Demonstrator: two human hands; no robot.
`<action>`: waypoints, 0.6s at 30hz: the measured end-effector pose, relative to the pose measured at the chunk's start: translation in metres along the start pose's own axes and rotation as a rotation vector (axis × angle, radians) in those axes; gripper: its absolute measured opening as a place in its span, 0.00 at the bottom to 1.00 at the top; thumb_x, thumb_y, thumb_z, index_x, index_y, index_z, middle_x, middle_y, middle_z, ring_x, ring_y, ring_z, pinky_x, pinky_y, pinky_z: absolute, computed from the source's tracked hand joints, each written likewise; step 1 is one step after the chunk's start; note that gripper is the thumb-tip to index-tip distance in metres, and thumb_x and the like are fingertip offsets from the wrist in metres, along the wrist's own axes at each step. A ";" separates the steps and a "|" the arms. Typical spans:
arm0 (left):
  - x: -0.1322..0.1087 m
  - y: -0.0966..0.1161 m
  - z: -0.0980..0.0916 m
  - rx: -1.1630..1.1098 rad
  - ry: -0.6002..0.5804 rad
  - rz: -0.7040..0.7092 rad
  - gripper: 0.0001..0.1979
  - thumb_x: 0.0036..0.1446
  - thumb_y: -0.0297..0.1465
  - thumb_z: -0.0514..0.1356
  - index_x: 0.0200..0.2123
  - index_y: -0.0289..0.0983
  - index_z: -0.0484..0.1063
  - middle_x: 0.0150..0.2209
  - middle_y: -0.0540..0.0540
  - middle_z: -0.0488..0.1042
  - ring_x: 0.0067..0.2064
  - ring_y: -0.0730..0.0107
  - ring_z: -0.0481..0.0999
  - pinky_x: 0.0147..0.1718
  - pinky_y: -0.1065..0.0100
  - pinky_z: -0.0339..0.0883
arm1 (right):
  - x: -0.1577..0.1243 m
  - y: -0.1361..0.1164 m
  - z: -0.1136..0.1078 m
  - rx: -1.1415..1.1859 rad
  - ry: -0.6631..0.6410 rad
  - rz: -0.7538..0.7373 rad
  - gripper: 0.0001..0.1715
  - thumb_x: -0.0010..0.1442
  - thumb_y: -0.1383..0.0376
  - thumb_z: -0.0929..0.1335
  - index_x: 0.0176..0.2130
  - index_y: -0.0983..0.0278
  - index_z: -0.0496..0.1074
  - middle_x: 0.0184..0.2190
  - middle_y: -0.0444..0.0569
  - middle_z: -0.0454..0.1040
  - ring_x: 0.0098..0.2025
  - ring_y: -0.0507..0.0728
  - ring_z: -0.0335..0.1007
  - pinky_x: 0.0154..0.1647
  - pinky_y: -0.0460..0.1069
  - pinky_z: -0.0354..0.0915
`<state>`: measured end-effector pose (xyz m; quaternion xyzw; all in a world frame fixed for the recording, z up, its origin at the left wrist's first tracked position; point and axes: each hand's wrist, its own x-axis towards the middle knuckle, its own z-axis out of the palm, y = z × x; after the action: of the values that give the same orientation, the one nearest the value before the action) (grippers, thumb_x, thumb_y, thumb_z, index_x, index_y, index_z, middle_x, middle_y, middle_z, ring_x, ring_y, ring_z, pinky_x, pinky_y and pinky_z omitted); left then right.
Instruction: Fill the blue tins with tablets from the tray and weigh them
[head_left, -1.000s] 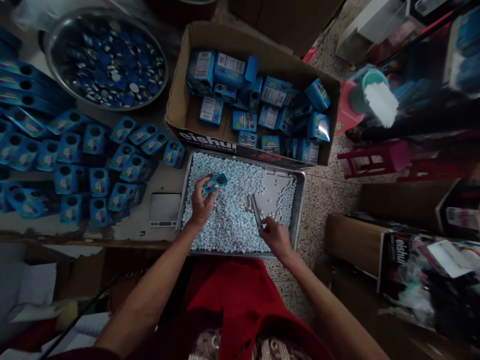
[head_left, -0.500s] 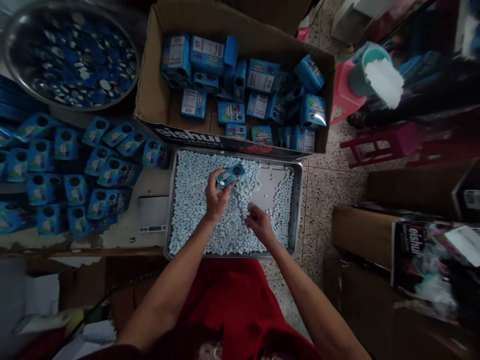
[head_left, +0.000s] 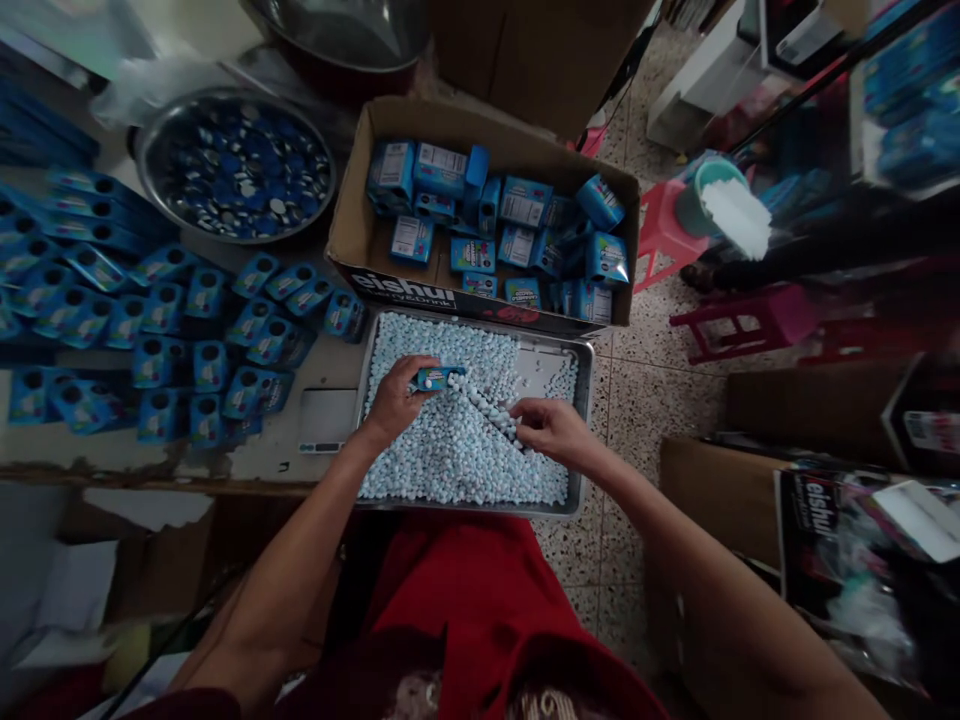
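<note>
A metal tray (head_left: 586,420) full of small pale-blue candies (head_left: 457,460) rests in front of me. My left hand (head_left: 396,396) is closed on a small blue candy box (head_left: 439,377), held on its side over the candies. My right hand (head_left: 553,430) grips the end of a narrow scoop (head_left: 491,407) loaded with a row of candies, its far tip touching the box's mouth.
A cardboard carton (head_left: 352,222) behind the tray holds several filled blue boxes (head_left: 517,232). Several open blue boxes (head_left: 180,320) lie on the table at left, beside a metal bowl of blue caps (head_left: 234,177). Red stools (head_left: 742,322) and cartons stand on the floor at right.
My right hand lifted the scoop out of the candies, now filled, and brought its tip to the box. My left hand turned the box on its side and lowered it.
</note>
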<state>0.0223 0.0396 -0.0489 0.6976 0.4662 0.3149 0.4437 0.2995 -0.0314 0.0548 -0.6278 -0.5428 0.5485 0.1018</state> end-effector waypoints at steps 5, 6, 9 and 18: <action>-0.015 -0.002 -0.001 0.082 -0.050 -0.014 0.17 0.54 0.28 0.66 0.48 0.41 0.74 0.48 0.44 0.77 0.52 0.56 0.76 0.54 0.56 0.70 | 0.006 -0.039 -0.007 -0.134 -0.069 0.067 0.10 0.49 0.72 0.68 0.32 0.65 0.79 0.19 0.42 0.72 0.21 0.49 0.63 0.24 0.45 0.54; -0.017 -0.004 0.000 0.093 -0.059 -0.016 0.17 0.53 0.28 0.66 0.48 0.42 0.74 0.47 0.44 0.77 0.52 0.56 0.76 0.53 0.56 0.70 | 0.007 -0.044 -0.007 -0.158 -0.072 0.064 0.09 0.49 0.72 0.69 0.31 0.65 0.79 0.18 0.42 0.72 0.20 0.49 0.63 0.23 0.45 0.53; -0.024 -0.007 0.004 0.107 -0.078 -0.025 0.18 0.52 0.27 0.66 0.47 0.42 0.75 0.46 0.44 0.78 0.50 0.56 0.76 0.52 0.57 0.70 | 0.009 -0.053 -0.006 -0.185 -0.075 0.041 0.07 0.49 0.72 0.70 0.29 0.65 0.79 0.18 0.42 0.71 0.20 0.49 0.62 0.22 0.45 0.52; -0.035 -0.006 -0.001 0.061 0.077 -0.183 0.18 0.51 0.28 0.66 0.46 0.40 0.72 0.46 0.45 0.77 0.48 0.58 0.77 0.51 0.57 0.71 | -0.022 0.010 -0.013 0.034 -0.068 0.178 0.14 0.49 0.69 0.68 0.37 0.65 0.79 0.19 0.39 0.71 0.19 0.49 0.66 0.21 0.43 0.58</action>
<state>0.0063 0.0084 -0.0549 0.6525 0.5542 0.2854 0.4309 0.3199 -0.0465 0.0646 -0.6528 -0.4786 0.5855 0.0450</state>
